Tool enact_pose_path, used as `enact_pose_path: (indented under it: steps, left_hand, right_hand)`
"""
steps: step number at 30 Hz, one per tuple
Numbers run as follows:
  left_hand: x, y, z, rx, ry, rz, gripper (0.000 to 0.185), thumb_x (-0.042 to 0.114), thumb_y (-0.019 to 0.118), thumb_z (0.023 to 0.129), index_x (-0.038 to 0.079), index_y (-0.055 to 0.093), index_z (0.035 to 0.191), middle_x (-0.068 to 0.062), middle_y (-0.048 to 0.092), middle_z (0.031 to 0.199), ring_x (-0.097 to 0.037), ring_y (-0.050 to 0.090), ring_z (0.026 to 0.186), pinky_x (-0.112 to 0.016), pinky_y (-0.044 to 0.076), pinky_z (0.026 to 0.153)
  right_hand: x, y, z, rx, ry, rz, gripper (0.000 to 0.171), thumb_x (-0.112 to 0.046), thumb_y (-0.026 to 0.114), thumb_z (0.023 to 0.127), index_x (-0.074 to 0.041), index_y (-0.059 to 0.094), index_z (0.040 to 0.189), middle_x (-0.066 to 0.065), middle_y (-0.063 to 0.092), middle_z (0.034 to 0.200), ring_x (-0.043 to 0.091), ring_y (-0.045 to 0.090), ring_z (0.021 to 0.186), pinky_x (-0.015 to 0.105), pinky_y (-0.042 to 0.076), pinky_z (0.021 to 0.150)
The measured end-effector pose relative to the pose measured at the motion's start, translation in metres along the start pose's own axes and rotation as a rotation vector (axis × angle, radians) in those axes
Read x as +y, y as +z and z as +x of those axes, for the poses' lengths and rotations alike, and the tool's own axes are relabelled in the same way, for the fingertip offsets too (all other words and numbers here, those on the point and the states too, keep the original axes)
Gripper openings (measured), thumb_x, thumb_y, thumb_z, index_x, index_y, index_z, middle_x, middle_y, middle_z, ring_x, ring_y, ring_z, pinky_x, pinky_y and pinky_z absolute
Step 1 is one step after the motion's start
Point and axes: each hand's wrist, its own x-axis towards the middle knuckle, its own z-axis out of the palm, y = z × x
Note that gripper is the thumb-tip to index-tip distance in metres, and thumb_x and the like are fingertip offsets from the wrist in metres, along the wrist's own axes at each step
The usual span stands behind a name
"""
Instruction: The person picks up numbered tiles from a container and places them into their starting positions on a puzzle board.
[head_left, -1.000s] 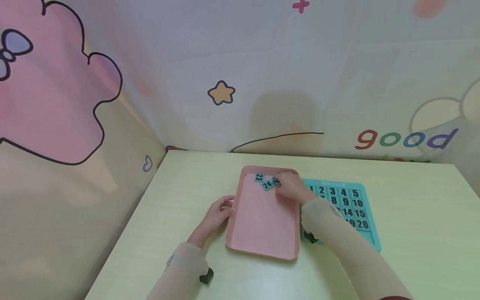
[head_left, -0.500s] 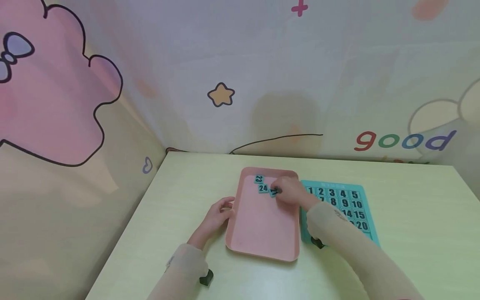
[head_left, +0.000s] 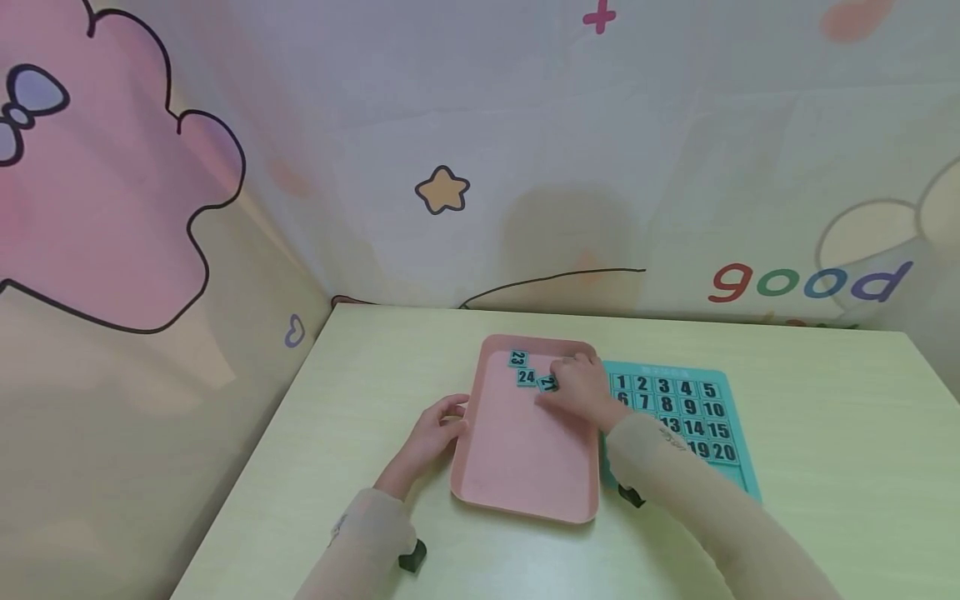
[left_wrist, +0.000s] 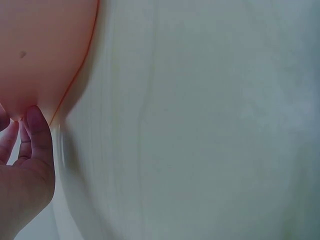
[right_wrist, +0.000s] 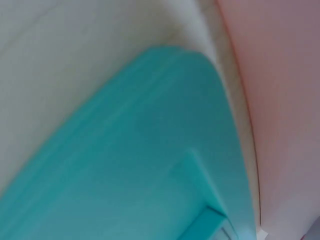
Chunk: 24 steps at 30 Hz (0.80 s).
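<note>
A pink tray [head_left: 525, 467] lies on the pale green table, with a teal number board [head_left: 720, 408] right beside it. Three teal number tiles sit in the tray's far part: 23 [head_left: 517, 358], 24 [head_left: 527, 377] and 21 [head_left: 547, 384]. My right hand [head_left: 561, 390] is over the tray with curled fingers pinching the 21 tile, which is partly hidden. My left hand [head_left: 452, 417] grips the tray's left rim; the left wrist view shows its fingertips [left_wrist: 36, 131] against the tray's edge [left_wrist: 75, 80]. The right wrist view shows only the board [right_wrist: 150, 150] and the tray [right_wrist: 280, 90].
The table [head_left: 360, 392] stands in a corner of patterned walls, close behind and to the left. The board holds numbers 1 to 20; my right sleeve [head_left: 675, 483] covers part of it. Bare table lies to the left, front and far right.
My right hand has drawn the 21 tile from the tray's far edge towards me, beside tile 24, which has straightened. The left hand has stayed on the rim.
</note>
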Motion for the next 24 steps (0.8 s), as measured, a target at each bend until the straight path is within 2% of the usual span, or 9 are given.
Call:
enact_pose_path:
  steps: [5,9,13,18,24]
  left_hand:
    - [0.012,0.000,-0.008,-0.017,-0.005,-0.011,0.041,0.002,0.051,0.084,0.001,0.045,0.124,-0.018,0.051,0.106,-0.016,0.052,0.081,-0.026,0.046,0.072]
    - [0.022,0.000,-0.015,-0.018,-0.002,-0.004,0.041,0.001,0.050,0.084,0.000,0.044,0.125,-0.020,0.050,0.107,-0.016,0.052,0.081,-0.026,0.045,0.072]
    - [0.015,0.001,-0.011,-0.019,0.007,-0.021,0.041,0.001,0.050,0.084,0.000,0.045,0.124,-0.020,0.050,0.107,-0.015,0.052,0.080,-0.024,0.045,0.070]
    - [-0.001,0.002,-0.002,-0.008,0.025,-0.031,0.041,0.000,0.050,0.083,0.000,0.045,0.124,-0.018,0.050,0.105,-0.013,0.052,0.079,-0.024,0.045,0.066]
    - [-0.002,0.003,0.000,0.014,0.015,-0.025,0.041,0.000,0.051,0.082,0.004,0.047,0.123,-0.016,0.050,0.104,-0.013,0.051,0.077,-0.023,0.045,0.065]
  right_hand:
    - [-0.003,-0.001,0.000,0.004,0.027,0.020,0.039,-0.046,0.065,0.071,-0.011,0.062,0.086,0.000,0.062,0.079,0.022,0.045,0.084,0.047,0.029,0.092]
    - [-0.003,-0.001,0.000,-0.012,0.035,0.047,0.036,-0.037,0.067,0.073,-0.009,0.064,0.096,0.002,0.065,0.090,0.023,0.046,0.090,0.047,0.026,0.097]
    - [0.000,-0.003,-0.002,-0.008,0.007,0.077,0.038,-0.032,0.069,0.072,-0.009,0.065,0.102,0.004,0.065,0.100,0.023,0.047,0.097,0.047,0.028,0.098]
    - [0.000,-0.016,-0.009,0.021,-0.091,0.142,0.034,-0.027,0.069,0.071,-0.007,0.067,0.099,0.005,0.066,0.095,0.022,0.051,0.091,0.042,0.037,0.090]
    - [0.003,-0.042,-0.022,0.021,-0.177,0.217,0.033,-0.023,0.067,0.074,-0.006,0.066,0.102,0.008,0.062,0.103,0.025,0.048,0.104,0.043,0.036,0.094]
